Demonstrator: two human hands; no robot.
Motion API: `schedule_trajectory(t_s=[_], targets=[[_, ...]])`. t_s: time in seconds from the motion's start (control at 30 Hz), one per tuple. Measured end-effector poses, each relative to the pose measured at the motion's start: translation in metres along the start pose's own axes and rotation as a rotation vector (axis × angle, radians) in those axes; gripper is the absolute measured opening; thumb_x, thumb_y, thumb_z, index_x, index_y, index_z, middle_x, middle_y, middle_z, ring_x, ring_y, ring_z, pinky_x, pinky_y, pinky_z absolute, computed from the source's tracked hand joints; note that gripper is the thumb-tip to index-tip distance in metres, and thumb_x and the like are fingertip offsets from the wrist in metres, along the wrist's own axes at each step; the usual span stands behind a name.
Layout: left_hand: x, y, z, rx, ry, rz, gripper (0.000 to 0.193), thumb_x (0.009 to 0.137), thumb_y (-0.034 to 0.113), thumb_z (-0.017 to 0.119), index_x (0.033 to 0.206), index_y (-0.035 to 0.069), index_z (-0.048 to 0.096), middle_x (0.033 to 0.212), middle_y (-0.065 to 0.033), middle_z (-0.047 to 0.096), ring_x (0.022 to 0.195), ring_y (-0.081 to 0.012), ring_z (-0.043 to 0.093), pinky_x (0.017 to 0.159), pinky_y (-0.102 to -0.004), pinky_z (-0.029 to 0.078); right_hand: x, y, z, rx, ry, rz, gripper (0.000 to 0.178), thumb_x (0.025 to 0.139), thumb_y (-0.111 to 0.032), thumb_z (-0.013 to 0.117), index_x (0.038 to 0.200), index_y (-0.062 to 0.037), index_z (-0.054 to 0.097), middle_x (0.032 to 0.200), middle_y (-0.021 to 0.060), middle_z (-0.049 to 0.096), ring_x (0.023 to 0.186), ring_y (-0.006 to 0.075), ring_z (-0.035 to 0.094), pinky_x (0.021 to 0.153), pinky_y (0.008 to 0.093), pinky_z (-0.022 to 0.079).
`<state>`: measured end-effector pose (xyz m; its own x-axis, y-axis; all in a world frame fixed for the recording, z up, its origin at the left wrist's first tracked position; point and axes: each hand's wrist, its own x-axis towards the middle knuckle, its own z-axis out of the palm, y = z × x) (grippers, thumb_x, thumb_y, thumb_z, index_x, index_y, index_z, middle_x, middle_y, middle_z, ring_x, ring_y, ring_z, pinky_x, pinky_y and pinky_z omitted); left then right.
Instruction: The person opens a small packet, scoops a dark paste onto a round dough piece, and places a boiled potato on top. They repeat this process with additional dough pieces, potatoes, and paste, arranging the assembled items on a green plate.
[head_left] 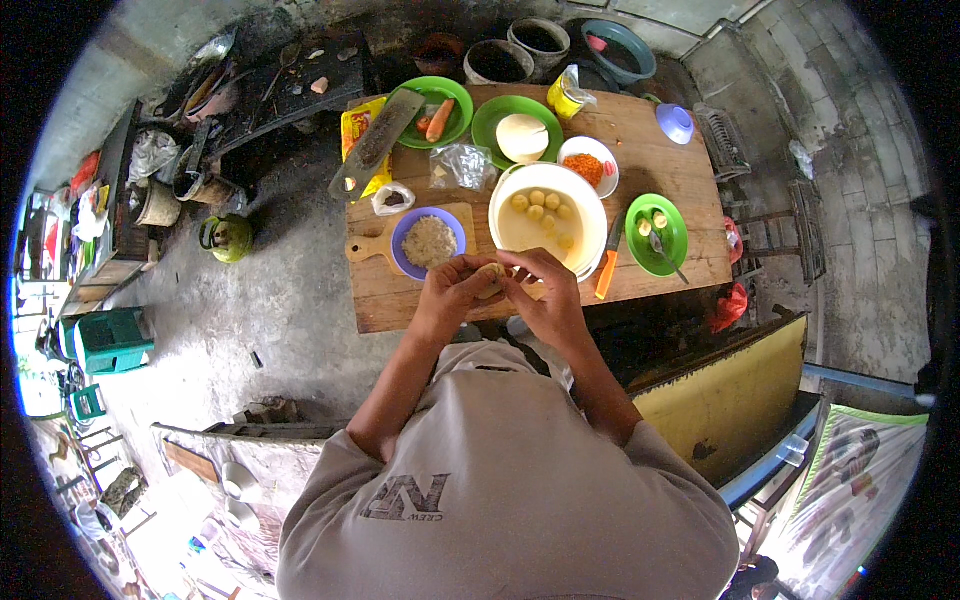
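Just over the table's near edge, my left hand (450, 292) and my right hand (548, 292) meet with fingertips closed around a small pale yellow dough ball (490, 280). Part of it is hidden by the fingers. Right behind the hands stands a white tub (601, 232) of cloudy liquid with several similar balls in it. Beside my left hand, a purple bowl (398, 248) with whitish grated or crumbly food rests on a wooden cutting board (366, 247). To the right of the tub lies an orange-handled knife (606, 274).
A green plate (673, 207) with cut pieces and a spoon sits right. Behind are a white bowl of orange shreds (590, 167), a green plate with a pale round mass (523, 138), carrots (439, 119) on another green plate, a long grater (385, 140) and a yellow can (566, 97).
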<state>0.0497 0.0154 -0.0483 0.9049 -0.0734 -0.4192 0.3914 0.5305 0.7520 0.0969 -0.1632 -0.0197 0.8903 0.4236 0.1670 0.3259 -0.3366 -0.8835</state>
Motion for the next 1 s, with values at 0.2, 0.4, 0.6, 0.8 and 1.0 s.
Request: schedule_trajectory(t_s=[0.2, 0.4, 0.6, 0.8, 1.0], targets=[[0.003, 0.006, -0.010, -0.013, -0.056, -0.071, 0.027, 0.106, 0.015, 0.062, 0.124, -0.005, 0.065, 0.118, -0.0111, 0.072, 0.108, -0.0201, 0.071, 0.097, -0.0365, 0.062, 0.005, 0.003, -0.004, -0.007, -0.083, 0.007, 0.024, 0.088, -0.006, 0.076, 0.112, -0.0046, 0.076, 0.102, 0.0133, 0.074, 0.095, 0.0303, 0.071, 0.085, 0.0389, 0.057], [0.007, -0.001, -0.013, 0.007, -0.035, -0.050, 0.028, 0.107, 0.017, 0.062, 0.126, -0.003, 0.067, 0.118, -0.0094, 0.072, 0.108, -0.0181, 0.070, 0.099, -0.0366, 0.060, 0.004, 0.000, 0.004, -0.212, -0.008, -0.195, 0.029, 0.079, 0.000, 0.076, 0.108, -0.0030, 0.076, 0.104, 0.0128, 0.070, 0.096, 0.0341, 0.066, 0.086, 0.0430, 0.055], [0.008, -0.003, -0.014, -0.064, -0.002, -0.002, 0.030, 0.107, 0.018, 0.062, 0.127, -0.003, 0.066, 0.117, -0.0095, 0.072, 0.107, -0.0174, 0.071, 0.096, -0.0348, 0.060, -0.006, -0.011, 0.017, -0.363, 0.023, -0.302, 0.046, 0.079, 0.003, 0.070, 0.125, -0.0041, 0.068, 0.107, 0.0150, 0.067, 0.096, 0.0370, 0.062, 0.087, 0.0464, 0.051], [0.007, 0.003, -0.010, -0.064, 0.059, 0.041, 0.030, 0.108, 0.017, 0.059, 0.130, -0.004, 0.063, 0.116, -0.0100, 0.072, 0.107, -0.0185, 0.071, 0.096, -0.0357, 0.060, -0.011, -0.025, 0.022, -0.296, 0.048, -0.260, 0.052, 0.084, 0.004, 0.066, 0.136, -0.0002, 0.059, 0.115, 0.0184, 0.068, 0.101, 0.0355, 0.064, 0.092, 0.0454, 0.052], [0.005, 0.014, -0.005, -0.125, 0.034, 0.066, 0.033, 0.108, 0.019, 0.059, 0.129, -0.005, 0.063, 0.118, -0.0137, 0.073, 0.106, -0.0204, 0.072, 0.095, -0.0363, 0.060, -0.017, -0.031, 0.024, -0.304, 0.041, -0.227, 0.053, 0.085, 0.000, 0.068, 0.137, 0.0005, 0.057, 0.119, 0.0190, 0.068, 0.106, 0.0349, 0.064, 0.097, 0.0457, 0.050]])
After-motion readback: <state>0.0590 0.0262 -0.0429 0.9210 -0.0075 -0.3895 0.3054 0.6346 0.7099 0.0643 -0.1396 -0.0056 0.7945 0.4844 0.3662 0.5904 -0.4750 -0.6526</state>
